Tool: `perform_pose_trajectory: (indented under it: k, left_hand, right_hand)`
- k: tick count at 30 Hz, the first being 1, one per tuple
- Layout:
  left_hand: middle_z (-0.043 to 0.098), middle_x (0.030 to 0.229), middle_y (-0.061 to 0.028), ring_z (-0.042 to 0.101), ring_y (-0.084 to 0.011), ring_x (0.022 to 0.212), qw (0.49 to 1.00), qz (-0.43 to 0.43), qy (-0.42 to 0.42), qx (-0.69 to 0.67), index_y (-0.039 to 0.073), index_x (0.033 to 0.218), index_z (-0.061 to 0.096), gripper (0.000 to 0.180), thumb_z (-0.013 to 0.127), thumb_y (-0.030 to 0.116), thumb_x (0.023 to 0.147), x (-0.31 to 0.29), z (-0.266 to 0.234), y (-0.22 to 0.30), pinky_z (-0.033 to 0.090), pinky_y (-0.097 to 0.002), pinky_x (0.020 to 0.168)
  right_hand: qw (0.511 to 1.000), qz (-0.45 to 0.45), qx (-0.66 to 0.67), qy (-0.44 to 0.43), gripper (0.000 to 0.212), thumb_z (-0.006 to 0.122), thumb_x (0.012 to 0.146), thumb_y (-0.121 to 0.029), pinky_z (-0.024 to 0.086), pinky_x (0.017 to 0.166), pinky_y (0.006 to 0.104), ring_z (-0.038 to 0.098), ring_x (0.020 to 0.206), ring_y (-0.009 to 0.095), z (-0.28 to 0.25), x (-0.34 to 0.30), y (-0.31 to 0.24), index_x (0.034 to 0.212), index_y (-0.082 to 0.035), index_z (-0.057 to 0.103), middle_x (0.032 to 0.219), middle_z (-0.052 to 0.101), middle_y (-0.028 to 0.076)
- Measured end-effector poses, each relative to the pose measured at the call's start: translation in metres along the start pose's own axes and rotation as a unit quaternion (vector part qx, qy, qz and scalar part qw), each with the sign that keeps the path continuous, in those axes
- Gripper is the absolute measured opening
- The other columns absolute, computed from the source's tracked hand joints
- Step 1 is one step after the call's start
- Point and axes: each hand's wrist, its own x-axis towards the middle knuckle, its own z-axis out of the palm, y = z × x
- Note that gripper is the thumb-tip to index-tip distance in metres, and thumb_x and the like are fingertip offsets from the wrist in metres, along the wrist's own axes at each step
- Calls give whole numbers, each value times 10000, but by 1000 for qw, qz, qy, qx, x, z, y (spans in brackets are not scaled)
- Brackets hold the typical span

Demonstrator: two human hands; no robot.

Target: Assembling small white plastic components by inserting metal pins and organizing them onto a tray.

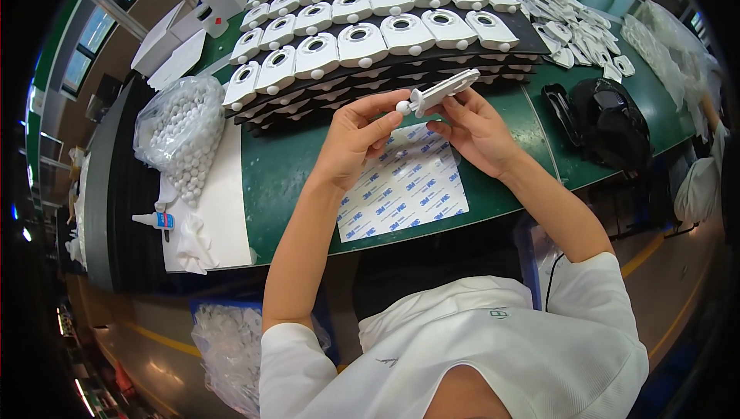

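Note:
Above the green table, my right hand grips a flat white plastic part, tilted with its far end up to the right. My left hand pinches a small white ball between thumb and fingertips at the part's near-left end. The ball appears to touch the part there; the exact contact is too small to tell. Below both hands lies a white sheet with blue print. Beyond them, rows of similar white parts with round holes and balls rest on stacked black trays.
A clear bag of white balls sits at the left, near a small glue bottle and crumpled white tissue. Loose white parts are heaped at far right. A black bag lies on the green table at right.

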Motion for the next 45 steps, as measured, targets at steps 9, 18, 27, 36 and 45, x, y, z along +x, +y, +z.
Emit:
perform_pose_trajectory:
  k: [9,18,27,36,45]
  left_hand:
    - [618,758,12,420,-7,546,998,23,15,57,68,1011,647,298,687,54,716,-1,1,2,291,-160,444]
    - [563,707,42,412,-16,567,973,129,16,192,55,847,682,235,749,36,622,3,3,-7,316,-165,503]
    - [503,672,45,399,-14,581,978,124,1,169,32,1055,603,432,705,-6,638,-2,11,-1,326,-149,542]
    - [448,574,55,293,6,441,991,78,69,83,18,985,597,309,510,302,900,2,7,2,219,-155,389]
    - [462,580,56,302,6,447,992,60,90,69,27,973,601,288,515,291,898,5,2,0,214,-158,392]
  right_hand:
    - [1000,5,-12,15,218,457,921,-155,442,816,272,518,1009,130,-2,1,2,1130,-93,474,1101,536,39]
    - [995,-19,-102,-5,254,470,918,-156,443,738,244,515,870,96,0,-3,-3,1157,-70,452,1024,530,21]
    - [912,-205,-350,67,277,557,858,-104,444,687,219,540,755,69,9,-17,-88,1114,-15,502,870,589,24]
    - [784,-74,-573,228,333,560,843,-206,372,531,202,445,607,59,-83,12,-181,1090,18,566,733,556,18]
    - [794,-3,-577,190,307,561,839,-216,373,500,205,437,592,67,-103,40,-175,1051,2,605,771,567,26]
